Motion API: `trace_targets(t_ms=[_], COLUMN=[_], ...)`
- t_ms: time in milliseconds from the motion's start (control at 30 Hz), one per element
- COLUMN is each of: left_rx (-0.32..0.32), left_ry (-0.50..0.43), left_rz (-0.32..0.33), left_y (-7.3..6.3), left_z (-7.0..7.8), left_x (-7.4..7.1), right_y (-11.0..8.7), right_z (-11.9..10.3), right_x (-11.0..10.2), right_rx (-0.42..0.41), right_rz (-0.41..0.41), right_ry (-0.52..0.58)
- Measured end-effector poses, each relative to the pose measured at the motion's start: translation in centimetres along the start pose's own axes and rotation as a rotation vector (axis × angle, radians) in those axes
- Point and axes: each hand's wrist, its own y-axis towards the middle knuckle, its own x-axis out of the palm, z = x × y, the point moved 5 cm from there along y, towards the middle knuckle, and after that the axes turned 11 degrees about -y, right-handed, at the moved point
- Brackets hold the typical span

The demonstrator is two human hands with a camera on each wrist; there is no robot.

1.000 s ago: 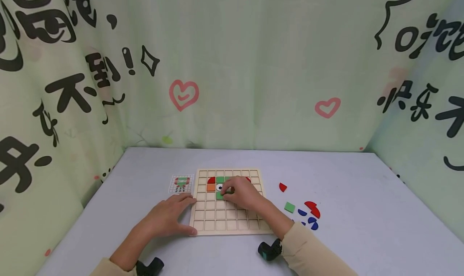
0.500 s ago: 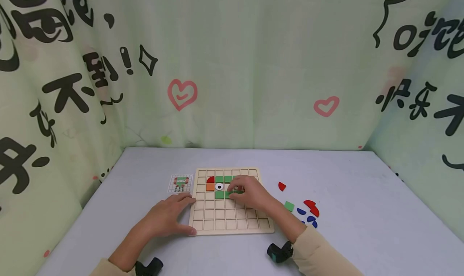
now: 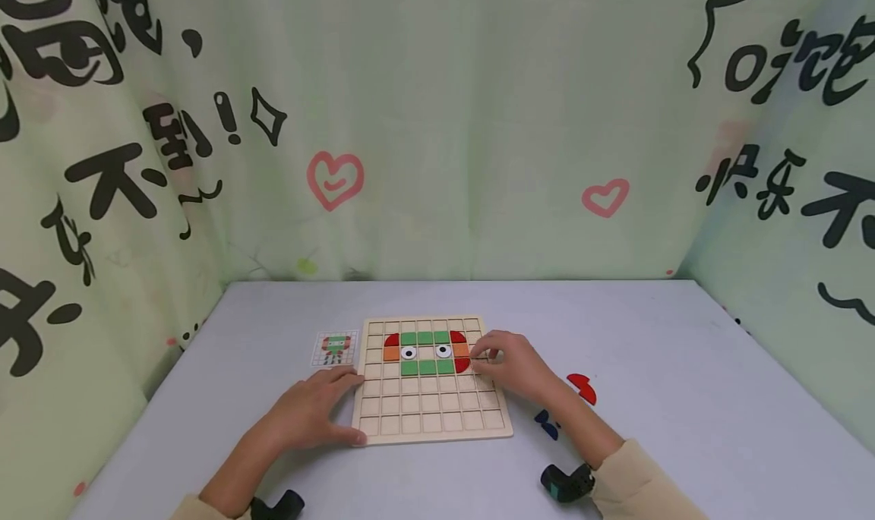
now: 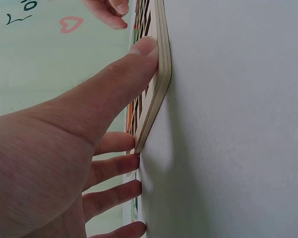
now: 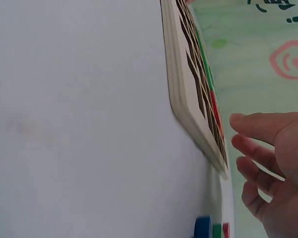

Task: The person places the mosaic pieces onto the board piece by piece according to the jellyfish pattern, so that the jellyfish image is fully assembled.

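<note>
A wooden grid board [image 3: 431, 423] lies on the table, with flat coloured pieces in its upper cells: green squares [image 3: 427, 367], red quarter-rounds [image 3: 462, 365], orange squares [image 3: 392, 352] and two eye tiles [image 3: 409, 352]. My left hand [image 3: 317, 408] rests against the board's left side, its thumb on the near corner; the left wrist view shows the thumb on the rim and the fingers [image 4: 111, 193] straight along the edge. My right hand [image 3: 514, 364] is at the board's right edge. In the right wrist view, its fingers [image 5: 258, 151] are loosely bent, with nothing visible between them and the thumb.
A small printed picture card [image 3: 335, 348] lies left of the board. Red pieces [image 3: 582, 389] and blue pieces [image 3: 547, 424] lie loose to the right, partly behind the right forearm. Black devices [image 3: 569, 483] sit at both wrists. A patterned curtain [image 3: 472, 125] stands behind the table.
My right hand has moved right, from over the board's upper cells to its right edge, uncovering the second eye tile and pieces around it. The left hand stays on the board.
</note>
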Motion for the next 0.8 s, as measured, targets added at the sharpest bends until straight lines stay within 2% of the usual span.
trace_targets(t_ms=[133, 367, 667, 800], left_rx=[-0.003, 0.004, 0.007, 0.010], left_ry=[0.003, 0.007, 0.006, -0.002], left_rz=[0.002, 0.008, 0.000, -0.002], left_y=[-0.2, -0.4, -0.3, -0.2], left_z=[0.0, -0.1, -0.1, -0.1], left_x=[-0.2, -0.4, -0.2, -0.1], right_y=[-0.8, -1.8, -2.4, -2.5], right_z=[1.7, 4.3, 6.4, 6.6], right_x=[-1.1, -2.6, -3.4, -3.4], right_rx=[0.051, 0.060, 0.249, 0.276], right_rz=[0.029, 0.073, 0.098, 0.090], right_ry=[-0.026, -0.064, -0.125, -0.125])
